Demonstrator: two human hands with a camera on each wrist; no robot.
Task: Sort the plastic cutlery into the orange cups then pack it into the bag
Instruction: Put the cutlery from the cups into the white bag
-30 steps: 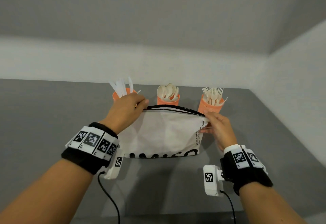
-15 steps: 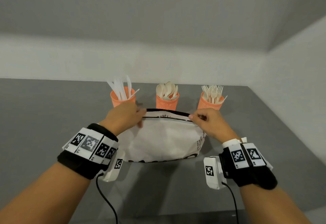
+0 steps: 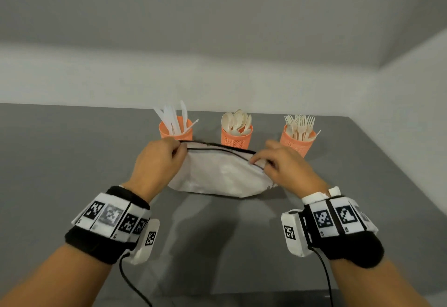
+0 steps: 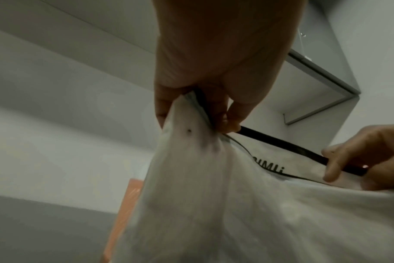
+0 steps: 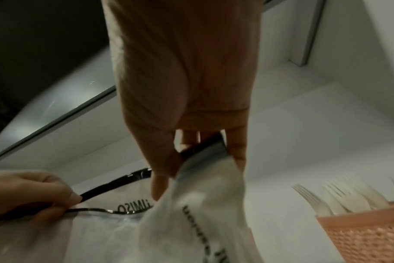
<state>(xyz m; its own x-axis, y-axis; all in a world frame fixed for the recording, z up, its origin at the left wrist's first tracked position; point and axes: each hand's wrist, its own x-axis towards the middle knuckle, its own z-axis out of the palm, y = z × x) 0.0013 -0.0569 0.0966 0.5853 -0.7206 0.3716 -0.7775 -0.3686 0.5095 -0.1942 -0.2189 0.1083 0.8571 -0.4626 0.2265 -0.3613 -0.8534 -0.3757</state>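
The left hand [image 3: 154, 161] and the right hand [image 3: 285, 164] each pinch one end of the black-trimmed mouth of the white bag [image 3: 222, 178], holding it between them above the grey table [image 3: 72, 161]. Just beyond the knuckles stand three orange cups [image 3: 236, 138] of cutlery; bare tabletop lies on both outer sides.

On the grey tabletop [image 3: 72, 161] three orange cups stand in a row at the back: the left cup [image 3: 175, 130] holds white knives [image 3: 172, 115], the middle cup [image 3: 236, 137] spoons [image 3: 236, 120], the right cup [image 3: 297, 141] forks [image 3: 300, 124]. Just in front of them, the left hand [image 3: 157, 164] and right hand [image 3: 283, 165] pinch the black-trimmed top edge of a white bag [image 3: 222, 176] at either end. Its mouth seems slightly parted, though blur makes this uncertain.
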